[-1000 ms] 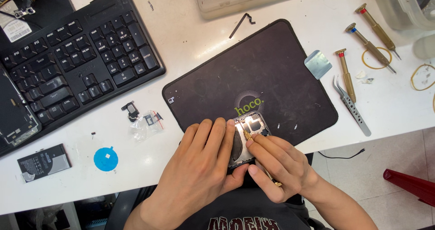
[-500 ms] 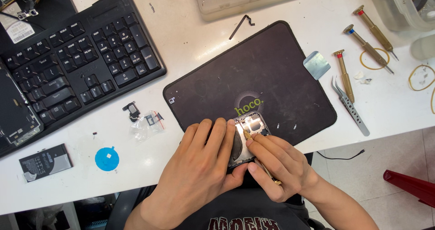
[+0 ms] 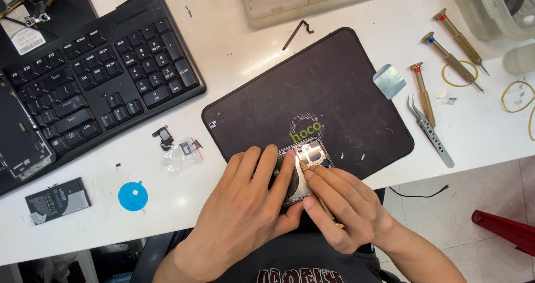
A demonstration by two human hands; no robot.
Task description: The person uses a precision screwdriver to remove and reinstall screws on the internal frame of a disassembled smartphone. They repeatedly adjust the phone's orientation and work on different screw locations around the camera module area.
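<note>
An opened phone body [image 3: 308, 159] lies at the near edge of a black work mat [image 3: 312, 93]. My left hand [image 3: 245, 205] lies flat over its left part, fingers pressing it down. My right hand [image 3: 345, 210] grips a brass-handled screwdriver [image 3: 323, 202], whose tip touches the phone's upper inside. Most of the phone is hidden under both hands.
A black keyboard [image 3: 100, 76] sits at the left. Three more screwdrivers [image 3: 454, 37] and tweezers [image 3: 432, 132] lie at the right of the mat, with a small metal plate [image 3: 388, 81]. Small parts [image 3: 178, 146], a blue disc [image 3: 132, 196] and a battery [image 3: 57, 199] lie at the near left.
</note>
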